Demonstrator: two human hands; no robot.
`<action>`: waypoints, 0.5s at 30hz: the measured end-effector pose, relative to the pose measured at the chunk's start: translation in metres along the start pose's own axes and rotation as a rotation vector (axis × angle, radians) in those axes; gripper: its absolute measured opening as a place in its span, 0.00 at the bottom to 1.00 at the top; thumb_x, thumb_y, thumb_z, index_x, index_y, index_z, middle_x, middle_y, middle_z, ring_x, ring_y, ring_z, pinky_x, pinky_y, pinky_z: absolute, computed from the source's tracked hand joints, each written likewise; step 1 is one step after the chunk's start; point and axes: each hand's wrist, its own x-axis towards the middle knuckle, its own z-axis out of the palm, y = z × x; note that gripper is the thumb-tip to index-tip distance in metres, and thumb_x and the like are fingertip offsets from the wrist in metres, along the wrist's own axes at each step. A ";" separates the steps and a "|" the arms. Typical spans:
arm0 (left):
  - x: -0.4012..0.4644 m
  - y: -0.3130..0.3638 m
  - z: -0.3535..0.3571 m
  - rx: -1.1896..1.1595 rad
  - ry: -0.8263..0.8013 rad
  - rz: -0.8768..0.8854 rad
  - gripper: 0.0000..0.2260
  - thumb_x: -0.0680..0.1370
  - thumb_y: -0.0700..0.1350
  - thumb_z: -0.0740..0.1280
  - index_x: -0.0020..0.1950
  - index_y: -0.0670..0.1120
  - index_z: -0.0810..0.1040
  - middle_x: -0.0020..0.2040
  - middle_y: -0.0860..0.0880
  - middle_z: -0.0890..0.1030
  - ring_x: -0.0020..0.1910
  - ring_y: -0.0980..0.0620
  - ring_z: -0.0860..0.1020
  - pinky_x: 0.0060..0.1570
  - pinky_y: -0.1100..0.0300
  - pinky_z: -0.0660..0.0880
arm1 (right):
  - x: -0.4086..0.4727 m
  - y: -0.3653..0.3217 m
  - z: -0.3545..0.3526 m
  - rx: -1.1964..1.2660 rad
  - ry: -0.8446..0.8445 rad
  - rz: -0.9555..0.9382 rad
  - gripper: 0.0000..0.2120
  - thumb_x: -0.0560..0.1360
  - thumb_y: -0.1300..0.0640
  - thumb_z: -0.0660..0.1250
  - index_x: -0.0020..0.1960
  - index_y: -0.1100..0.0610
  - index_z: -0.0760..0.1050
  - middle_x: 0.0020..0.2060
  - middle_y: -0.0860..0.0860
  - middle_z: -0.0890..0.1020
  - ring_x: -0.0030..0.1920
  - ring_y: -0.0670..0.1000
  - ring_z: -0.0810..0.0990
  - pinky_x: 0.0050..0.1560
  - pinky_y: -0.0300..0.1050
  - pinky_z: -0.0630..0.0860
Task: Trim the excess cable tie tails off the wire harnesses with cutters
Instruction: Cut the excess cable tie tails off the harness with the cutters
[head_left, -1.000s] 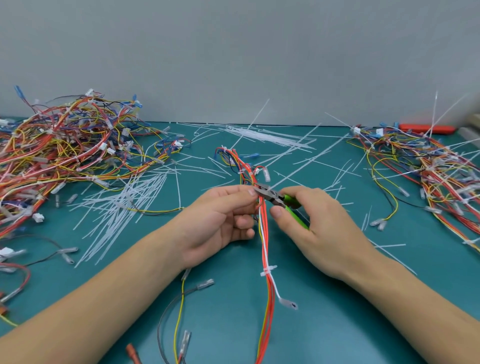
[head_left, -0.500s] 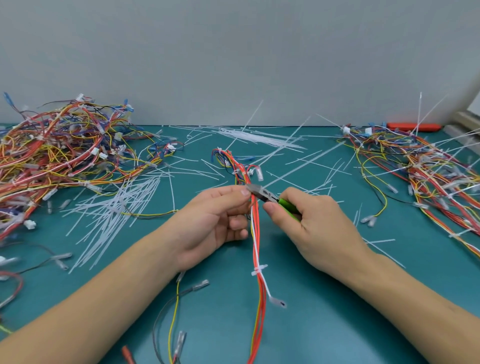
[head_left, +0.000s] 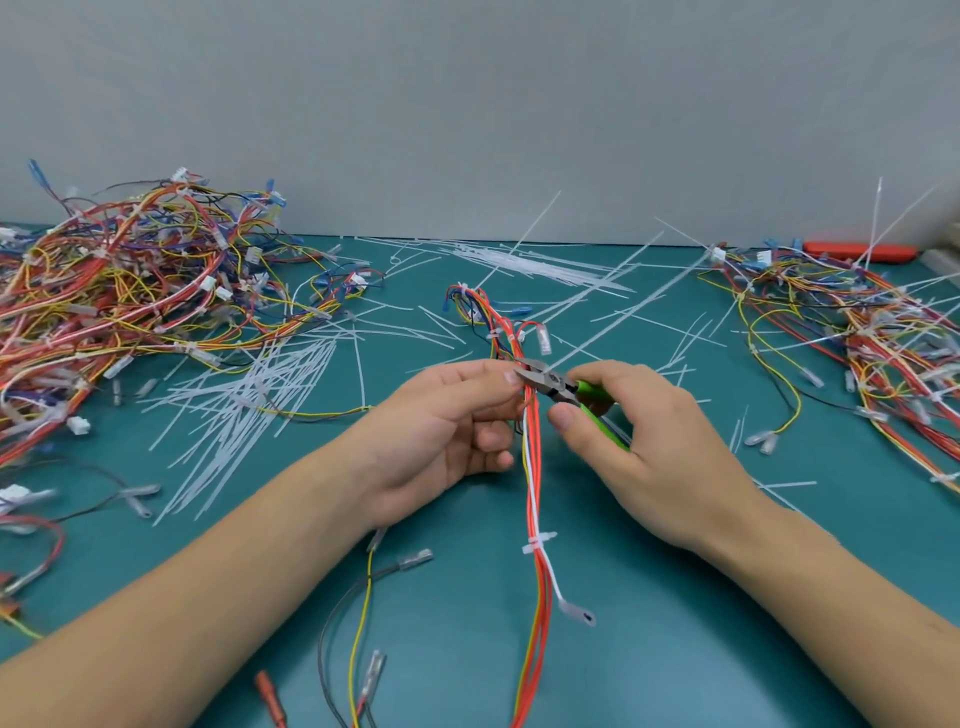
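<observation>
Here the left hand (head_left: 447, 426) pinches the orange wire harness (head_left: 535, 467) at mid-table, the bundle running down from the pinch toward the near edge. Just right of that pinch, the right hand (head_left: 644, 447) grips green-handled cutters (head_left: 556, 384), their jaws parted at the wires beside the left fingertips.

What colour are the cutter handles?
Bright green, on the cutters gripped by the right hand. The head view is the only one, and it shows them clearly.

Two hands (head_left: 441, 436) (head_left: 649, 447), one pair of cutters (head_left: 558, 387), one held harness (head_left: 532, 467), two harness heaps (head_left: 130, 296) (head_left: 857, 332).
</observation>
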 end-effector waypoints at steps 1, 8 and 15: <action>0.000 0.000 -0.001 -0.001 -0.002 0.001 0.06 0.79 0.46 0.68 0.53 0.46 0.81 0.41 0.49 0.74 0.30 0.56 0.65 0.35 0.62 0.74 | 0.000 0.000 -0.001 0.008 -0.011 -0.001 0.20 0.76 0.32 0.57 0.56 0.43 0.76 0.47 0.36 0.79 0.52 0.42 0.76 0.54 0.31 0.68; 0.001 -0.001 -0.002 -0.005 -0.009 0.006 0.05 0.78 0.45 0.68 0.51 0.46 0.82 0.39 0.49 0.75 0.30 0.56 0.65 0.35 0.62 0.74 | 0.001 0.000 -0.003 0.067 -0.056 -0.012 0.22 0.78 0.34 0.59 0.55 0.50 0.80 0.44 0.43 0.81 0.48 0.45 0.78 0.49 0.37 0.73; 0.000 0.000 -0.002 0.000 -0.035 0.004 0.12 0.79 0.45 0.67 0.61 0.42 0.79 0.39 0.50 0.74 0.29 0.56 0.65 0.33 0.63 0.73 | 0.002 0.002 -0.008 0.072 -0.042 0.022 0.23 0.77 0.32 0.60 0.41 0.51 0.72 0.27 0.49 0.70 0.28 0.47 0.66 0.30 0.41 0.63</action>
